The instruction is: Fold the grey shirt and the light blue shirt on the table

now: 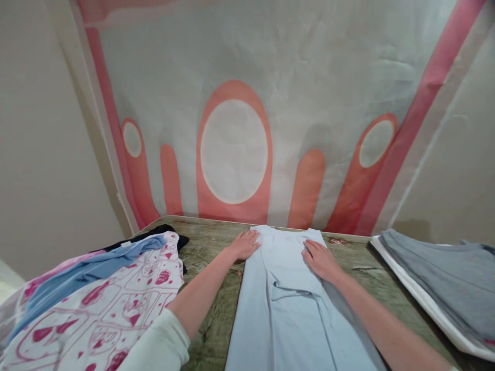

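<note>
A pale blue garment (286, 304) lies lengthwise on the greenish worn table (211, 309), folded into a long strip. My left hand (244, 244) rests flat at its far left edge, fingers stretched out, partly on the table. On the cloth near the far right corner, my right hand (320, 259) presses flat with fingers open. Neither hand grips anything.
A heap of clothes (96, 293) sits at the left: white with pink print, a blue piece, something black beneath. Folded grey and white garments (436, 281) are stacked at the right. A grey and coral patterned sheet (247, 129) hangs behind the table's far edge.
</note>
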`<action>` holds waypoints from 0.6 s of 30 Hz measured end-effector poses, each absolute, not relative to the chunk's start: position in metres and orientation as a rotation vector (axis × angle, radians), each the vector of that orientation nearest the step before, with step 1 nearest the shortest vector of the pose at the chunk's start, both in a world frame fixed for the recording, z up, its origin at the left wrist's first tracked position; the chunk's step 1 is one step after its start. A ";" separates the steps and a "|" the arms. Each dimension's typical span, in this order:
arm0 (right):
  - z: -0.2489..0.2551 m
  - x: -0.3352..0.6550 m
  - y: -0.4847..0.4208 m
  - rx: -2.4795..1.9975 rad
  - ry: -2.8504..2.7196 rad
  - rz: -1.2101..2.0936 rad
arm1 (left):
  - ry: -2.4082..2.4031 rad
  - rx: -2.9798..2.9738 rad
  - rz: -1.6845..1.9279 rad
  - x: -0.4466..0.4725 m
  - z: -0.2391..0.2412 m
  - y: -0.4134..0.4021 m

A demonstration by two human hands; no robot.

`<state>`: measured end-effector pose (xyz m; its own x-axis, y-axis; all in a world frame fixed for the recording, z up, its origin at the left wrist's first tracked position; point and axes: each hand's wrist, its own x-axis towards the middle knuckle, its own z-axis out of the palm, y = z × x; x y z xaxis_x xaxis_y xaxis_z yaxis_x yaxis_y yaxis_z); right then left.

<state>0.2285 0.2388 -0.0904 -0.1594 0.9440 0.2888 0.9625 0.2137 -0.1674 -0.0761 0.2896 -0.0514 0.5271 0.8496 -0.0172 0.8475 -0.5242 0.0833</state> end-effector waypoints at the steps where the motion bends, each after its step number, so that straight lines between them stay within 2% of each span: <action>1: -0.094 0.231 0.240 -1.769 -2.164 -0.079 | 1.516 2.658 0.034 -0.078 -0.052 0.299; 9: -0.088 0.233 0.240 -1.751 -2.139 -0.034 | 1.692 2.610 0.188 -0.079 -0.068 0.339; 18: -0.088 0.276 0.274 -1.970 -1.907 0.015 | 1.889 2.518 0.785 -0.088 -0.066 0.341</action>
